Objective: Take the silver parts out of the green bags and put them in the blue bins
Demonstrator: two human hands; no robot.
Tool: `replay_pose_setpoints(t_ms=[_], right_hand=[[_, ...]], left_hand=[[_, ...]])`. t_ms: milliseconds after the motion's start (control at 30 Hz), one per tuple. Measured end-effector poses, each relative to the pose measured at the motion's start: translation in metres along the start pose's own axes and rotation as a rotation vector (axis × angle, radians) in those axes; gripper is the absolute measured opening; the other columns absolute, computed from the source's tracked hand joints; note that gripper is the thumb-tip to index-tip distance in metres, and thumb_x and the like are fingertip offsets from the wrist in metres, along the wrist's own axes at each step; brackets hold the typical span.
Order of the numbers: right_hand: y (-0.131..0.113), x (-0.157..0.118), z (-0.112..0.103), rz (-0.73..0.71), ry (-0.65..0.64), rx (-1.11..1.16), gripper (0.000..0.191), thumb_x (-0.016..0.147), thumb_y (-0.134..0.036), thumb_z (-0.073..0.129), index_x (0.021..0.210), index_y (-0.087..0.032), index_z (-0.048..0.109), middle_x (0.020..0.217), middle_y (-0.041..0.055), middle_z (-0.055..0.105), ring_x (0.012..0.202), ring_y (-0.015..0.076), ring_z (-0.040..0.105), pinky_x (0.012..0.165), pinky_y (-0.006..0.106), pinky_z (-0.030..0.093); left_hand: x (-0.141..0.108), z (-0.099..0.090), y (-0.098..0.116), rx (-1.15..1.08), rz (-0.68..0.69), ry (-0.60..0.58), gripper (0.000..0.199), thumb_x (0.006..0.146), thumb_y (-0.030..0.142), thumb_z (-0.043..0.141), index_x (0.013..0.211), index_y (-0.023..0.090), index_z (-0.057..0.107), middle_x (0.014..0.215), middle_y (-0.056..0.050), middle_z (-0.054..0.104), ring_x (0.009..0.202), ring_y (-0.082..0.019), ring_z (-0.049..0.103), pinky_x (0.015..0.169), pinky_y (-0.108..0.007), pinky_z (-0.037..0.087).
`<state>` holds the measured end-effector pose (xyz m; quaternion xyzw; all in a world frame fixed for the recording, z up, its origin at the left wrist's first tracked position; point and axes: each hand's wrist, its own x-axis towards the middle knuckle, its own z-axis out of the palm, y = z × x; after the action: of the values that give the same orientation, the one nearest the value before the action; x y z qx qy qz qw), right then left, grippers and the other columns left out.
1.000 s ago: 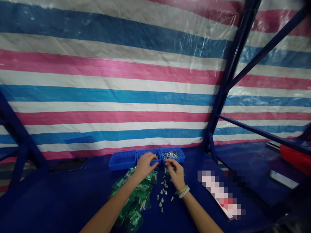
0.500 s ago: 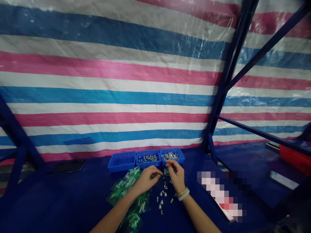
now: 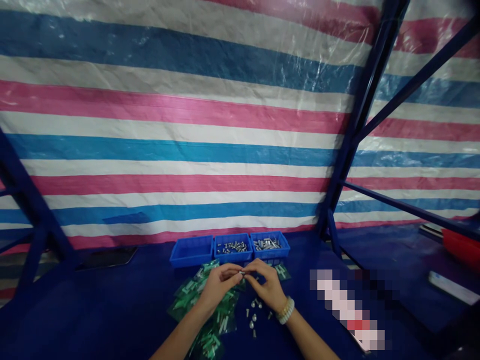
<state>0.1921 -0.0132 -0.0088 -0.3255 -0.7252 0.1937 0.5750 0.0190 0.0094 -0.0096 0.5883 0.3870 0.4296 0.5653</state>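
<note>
My left hand (image 3: 222,285) and my right hand (image 3: 267,284) meet fingertip to fingertip over the blue table, both closed in a pinch. Between the fingertips is something small and pale that I cannot make out. Green-printed clear bags (image 3: 187,295) with small parts lie under and beside my left hand. Several loose screws (image 3: 254,317) lie on the table below my right hand. Behind the hands stand three blue bins: the left one (image 3: 192,250) looks empty, the middle one (image 3: 233,248) and the right one (image 3: 269,244) hold metal parts. One small bag (image 3: 282,272) lies right of my right hand.
A dark phone (image 3: 107,257) lies at the back left. On the right is a blurred-out pale object (image 3: 345,312). Farther right are another phone (image 3: 453,287) and a red container (image 3: 463,250). Blue metal posts (image 3: 347,150) flank a striped sheet (image 3: 180,150).
My right hand has come away from the front of the right bin and down to my left hand; their fingertips now meet. The view has shifted slightly.
</note>
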Motion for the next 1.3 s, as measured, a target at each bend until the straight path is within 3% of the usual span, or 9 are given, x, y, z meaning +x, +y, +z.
replay_pose_setpoints(t_ms=[233,433,667,767,900,1000,1067,1200,1300], right_hand=[[-0.006,0.001,-0.002,0.045,0.019,-0.005,0.009,0.084,-0.021,0.061,0.082,-0.021,0.070,0.076,0.0040,0.069,0.072,0.0186,0.062,0.068,0.031,0.048],[0.003,-0.002,0.003,0.095,0.027,-0.054,0.014,0.085,-0.024,0.059,0.077,-0.019,0.069,0.072,0.0034,0.067,0.070,0.0175,0.060,0.069,0.030,0.047],[0.016,-0.006,0.011,0.235,-0.137,0.187,0.021,0.087,-0.033,0.056,0.087,-0.019,0.070,0.079,0.0026,0.067,0.069,0.0157,0.060,0.064,0.025,0.048],[0.021,-0.006,0.009,0.319,-0.111,0.261,0.022,0.084,-0.034,0.060,0.097,-0.021,0.071,0.084,0.0032,0.069,0.072,0.0172,0.062,0.064,0.026,0.050],[0.032,-0.002,-0.002,0.395,0.078,0.259,0.022,0.082,-0.033,0.061,0.095,-0.020,0.072,0.082,0.0054,0.071,0.073,0.0193,0.063,0.066,0.029,0.051],[0.041,0.002,-0.014,0.419,0.247,0.282,0.024,0.078,-0.035,0.064,0.092,-0.018,0.073,0.079,0.0059,0.071,0.070,0.0196,0.063,0.066,0.031,0.052],[0.047,0.004,-0.020,0.435,0.355,0.291,0.025,0.077,-0.035,0.064,0.090,-0.016,0.073,0.075,0.0059,0.070,0.067,0.0194,0.063,0.064,0.031,0.052],[0.052,0.004,-0.025,0.442,0.466,0.282,0.023,0.075,-0.033,0.064,0.086,-0.015,0.072,0.070,0.0047,0.068,0.064,0.0186,0.062,0.062,0.030,0.051],[0.052,0.003,-0.023,0.418,0.429,0.265,0.020,0.076,-0.031,0.062,0.086,-0.015,0.071,0.069,0.0032,0.067,0.064,0.0174,0.060,0.063,0.029,0.050]], left_hand=[[-0.008,0.007,0.005,0.026,0.039,0.019,0.034,0.063,0.034,0.079,0.089,0.016,0.065,0.078,-0.003,0.070,0.075,-0.017,0.065,0.072,-0.028,0.050],[-0.008,0.014,-0.005,0.062,0.138,0.134,0.023,0.071,0.033,0.072,0.084,0.016,0.063,0.075,-0.002,0.065,0.072,-0.017,0.062,0.071,-0.028,0.050],[-0.007,0.013,0.000,0.416,0.431,0.199,0.012,0.078,0.028,0.064,0.084,0.018,0.068,0.078,-0.003,0.058,0.073,-0.017,0.057,0.069,-0.029,0.049],[0.008,0.007,0.016,0.541,0.529,0.233,0.010,0.080,0.024,0.061,0.087,0.020,0.068,0.084,-0.004,0.060,0.078,-0.018,0.058,0.071,-0.030,0.049],[0.049,-0.011,0.034,0.691,0.582,0.270,0.014,0.079,0.018,0.059,0.090,0.020,0.067,0.089,-0.005,0.062,0.084,-0.020,0.059,0.079,-0.033,0.049],[0.069,-0.016,0.033,0.856,0.572,0.219,0.033,0.075,0.013,0.060,0.107,0.022,0.063,0.102,-0.005,0.061,0.099,-0.024,0.057,0.090,-0.038,0.045],[0.069,-0.010,0.025,0.957,0.565,0.107,0.037,0.075,0.011,0.060,0.110,0.022,0.062,0.105,-0.006,0.062,0.103,-0.024,0.055,0.091,-0.038,0.043],[0.052,0.018,0.005,1.145,0.497,-0.262,0.020,0.076,0.015,0.064,0.095,0.021,0.066,0.092,-0.005,0.067,0.093,-0.024,0.058,0.083,-0.035,0.042],[0.043,0.036,-0.004,1.217,0.436,-0.345,0.012,0.078,0.019,0.065,0.090,0.020,0.066,0.087,-0.006,0.069,0.089,-0.025,0.060,0.081,-0.036,0.040]])
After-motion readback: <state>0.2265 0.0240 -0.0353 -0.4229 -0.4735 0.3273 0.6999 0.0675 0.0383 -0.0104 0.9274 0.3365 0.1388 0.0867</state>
